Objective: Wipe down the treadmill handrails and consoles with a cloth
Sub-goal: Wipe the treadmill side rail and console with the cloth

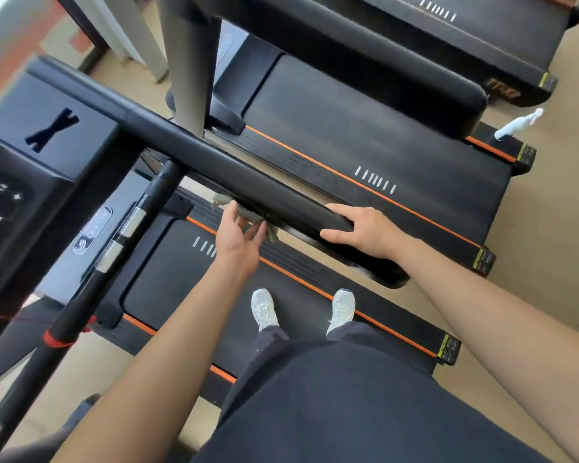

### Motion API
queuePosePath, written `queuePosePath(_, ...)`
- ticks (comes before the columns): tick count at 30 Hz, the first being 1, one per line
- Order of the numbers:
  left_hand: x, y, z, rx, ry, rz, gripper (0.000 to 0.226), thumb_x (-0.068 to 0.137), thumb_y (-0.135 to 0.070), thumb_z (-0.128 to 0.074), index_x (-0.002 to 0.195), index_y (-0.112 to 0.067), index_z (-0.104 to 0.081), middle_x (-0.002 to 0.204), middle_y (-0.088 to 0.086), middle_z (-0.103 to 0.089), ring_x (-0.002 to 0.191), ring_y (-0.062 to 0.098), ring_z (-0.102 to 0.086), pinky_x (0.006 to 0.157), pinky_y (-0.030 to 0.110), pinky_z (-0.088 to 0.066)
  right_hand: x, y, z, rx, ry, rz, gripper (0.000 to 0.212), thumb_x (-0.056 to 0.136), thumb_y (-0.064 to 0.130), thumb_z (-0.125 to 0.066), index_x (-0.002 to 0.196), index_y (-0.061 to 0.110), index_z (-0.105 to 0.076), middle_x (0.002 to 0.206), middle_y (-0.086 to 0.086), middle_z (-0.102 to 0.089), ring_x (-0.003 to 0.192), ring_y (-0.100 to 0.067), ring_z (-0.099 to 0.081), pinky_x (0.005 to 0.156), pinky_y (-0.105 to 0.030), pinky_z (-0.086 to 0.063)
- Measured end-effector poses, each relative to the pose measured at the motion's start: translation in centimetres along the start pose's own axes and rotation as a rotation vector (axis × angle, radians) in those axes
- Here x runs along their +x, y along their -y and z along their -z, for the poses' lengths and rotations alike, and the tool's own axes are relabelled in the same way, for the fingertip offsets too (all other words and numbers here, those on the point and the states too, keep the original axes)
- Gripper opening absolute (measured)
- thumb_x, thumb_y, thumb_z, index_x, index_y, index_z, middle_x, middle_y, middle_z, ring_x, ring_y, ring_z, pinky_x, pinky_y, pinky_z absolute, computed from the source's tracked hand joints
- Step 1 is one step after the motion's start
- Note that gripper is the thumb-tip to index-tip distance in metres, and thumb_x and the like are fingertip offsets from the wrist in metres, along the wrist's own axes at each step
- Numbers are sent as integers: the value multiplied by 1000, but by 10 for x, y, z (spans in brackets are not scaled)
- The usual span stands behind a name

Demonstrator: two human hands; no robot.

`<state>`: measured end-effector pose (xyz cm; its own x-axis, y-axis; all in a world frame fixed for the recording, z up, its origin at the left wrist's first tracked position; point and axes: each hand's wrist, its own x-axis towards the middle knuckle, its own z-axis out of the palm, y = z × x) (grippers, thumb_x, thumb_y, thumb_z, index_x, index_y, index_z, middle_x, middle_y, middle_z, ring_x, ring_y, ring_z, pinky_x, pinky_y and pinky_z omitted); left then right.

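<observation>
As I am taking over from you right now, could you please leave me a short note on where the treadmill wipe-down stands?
Left hand: straight fingers press the cloth against the near side of the handrail.
Right hand: holds the same handrail nearer its end.
Things: the console is on the left; a white spray bottle is by the rear end of the next treadmill.
Done: this rail is mid-wipe; what is already wiped cannot be seen.
Left: finish this rail, then probably the console and the other rails.
</observation>
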<state>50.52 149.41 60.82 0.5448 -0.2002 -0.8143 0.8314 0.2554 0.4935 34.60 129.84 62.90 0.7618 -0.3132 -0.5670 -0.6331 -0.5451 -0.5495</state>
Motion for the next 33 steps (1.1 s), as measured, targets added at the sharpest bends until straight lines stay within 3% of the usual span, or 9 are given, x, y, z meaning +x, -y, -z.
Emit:
queuePosePath(4,4,-18,-6,26,-115,-134,8,99,-18,-64,105,-14,-68,111,9,-71,107,24,-70,81,31,-60,-4,3,0,-17,-38,4,76,82,75,-60,148,38,-46,145,7,-57,132,-17,-52,110,-34,-38)
queuePosePath(8,-3,-34,-9,138,-158,-324,8,94,-9,-70,88,-13,-74,106,14,-73,101,23,-73,79,27,-61,-7,3,-3,-46,-66,-38,81,76,83,-56,144,39,-50,142,9,-59,129,-18,-55,109,-39,-42)
queuePosePath(11,-17,-46,-4,294,29,-401,13,96,-12,-69,85,-13,-75,82,7,-70,76,18,-67,67,25,-56,-11,11,-7,-15,-168,-19,65,80,71,-64,135,34,-61,132,10,-65,121,-15,-59,104,-38,-46)
queuePosePath(15,-37,-68,7,399,269,-367,35,102,-27,-55,79,-15,-78,91,20,-75,87,29,-70,70,31,-55,-4,55,-21,267,-462,164,38,88,40,-74,122,24,-70,115,8,-71,108,-10,-64,99,-41,-51)
queuePosePath(19,-52,-87,18,592,365,-429,48,106,-25,-50,69,-18,-79,77,9,-74,76,23,-69,67,32,-56,11,135,-27,560,-378,290,37,92,17,-73,128,18,-66,109,1,-72,98,-17,-68,91,-30,-56)
queuePosePath(23,-60,-107,39,723,400,-581,31,100,-14,-62,74,-8,-78,70,10,-69,70,18,-62,70,36,-53,26,172,-39,631,-326,314,15,91,12,-73,106,13,-75,92,-4,-76,88,-29,-72,84,-47,-59)
queuePosePath(27,-60,-124,73,718,163,-696,19,94,-16,-71,82,-24,-82,76,-5,-77,71,7,-67,73,30,-55,33,192,-57,633,-386,274,5,89,10,-75,93,13,-77,78,1,-74,71,-11,-66,71,-32,-55)
queuePosePath(30,-49,-131,98,696,-95,-786,11,91,-22,-74,88,-30,-82,79,-15,-76,77,4,-69,77,35,-57,45,205,-69,571,-426,218,3,87,17,-76,86,19,-74,71,0,-69,65,-12,-60,66,-41,-56)
queuePosePath(33,-40,-142,108,769,-138,-952,12,91,-23,-72,99,-22,-82,94,-10,-76,87,8,-71,84,39,-57,56,221,-82,526,-459,150,11,79,20,-75,83,24,-65,67,-2,-64,61,-24,-63,65,-50,-57)
